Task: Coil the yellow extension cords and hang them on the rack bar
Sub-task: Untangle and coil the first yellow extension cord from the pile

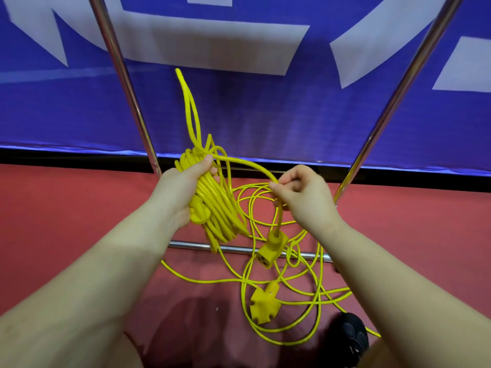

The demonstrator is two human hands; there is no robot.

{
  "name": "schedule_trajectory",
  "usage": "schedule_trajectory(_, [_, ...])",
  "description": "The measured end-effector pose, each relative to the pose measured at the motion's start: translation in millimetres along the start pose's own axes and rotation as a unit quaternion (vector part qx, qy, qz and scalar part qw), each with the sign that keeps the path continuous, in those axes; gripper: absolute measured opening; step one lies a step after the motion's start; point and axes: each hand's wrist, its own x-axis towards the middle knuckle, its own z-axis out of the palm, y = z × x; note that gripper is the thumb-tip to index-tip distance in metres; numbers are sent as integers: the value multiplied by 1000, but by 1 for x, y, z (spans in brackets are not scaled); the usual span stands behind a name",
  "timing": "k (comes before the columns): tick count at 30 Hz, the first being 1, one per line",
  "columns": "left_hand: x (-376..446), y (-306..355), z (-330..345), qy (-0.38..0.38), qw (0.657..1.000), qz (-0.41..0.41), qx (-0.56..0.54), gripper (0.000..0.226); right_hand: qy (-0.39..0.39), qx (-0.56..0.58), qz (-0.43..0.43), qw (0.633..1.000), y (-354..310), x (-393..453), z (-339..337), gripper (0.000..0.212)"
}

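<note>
In the middle of the view, above a red floor (pixel 66 213), a bundle of coiled yellow extension cord (pixel 215 205) is gripped by the left hand (pixel 183 189), whose fingers are wrapped around the loops while the thumb presses on top. A narrow loop of the same cord (pixel 190 107) sticks up from the bundle. From the bundle a strand arcs to the right hand (pixel 303 195), where it is pinched between curled fingers and thumb; below that hand a yellow socket block (pixel 271 252) hangs on the cord's end. The two hands are held apart. Loose yellow cord (pixel 300 285) lies tangled on the floor beneath, with a multi-outlet yellow connector (pixel 263 304) among it. A low chrome rack bar (pixel 191 245) is seen under the bundle, and two slanted chrome uprights (pixel 119 75) rise at either side. Behind them hangs a blue banner (pixel 265 110) with white shapes. A black shoe (pixel 350 333) is seen at the bottom.
</note>
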Motion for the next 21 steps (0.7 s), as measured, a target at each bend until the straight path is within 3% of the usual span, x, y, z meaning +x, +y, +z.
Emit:
schedule_trajectory(3, [-1, -2, -3, 5, 998, 15, 55, 18, 48, -27, 7, 998, -2, 1, -9, 20])
schedule_trajectory(9, [0, -2, -11, 21, 994, 12, 107, 18, 19, -140, 85, 986, 8, 1, -11, 8])
schedule_trajectory(15, [0, -3, -17, 28, 990, 18, 136, 16, -87, -249, 202, 943, 28, 5, -6, 20])
schedule_trajectory(21, [1, -5, -21, 12, 976, 46, 214, 14, -197, -321, 193, 906, 16, -1, 0, 24])
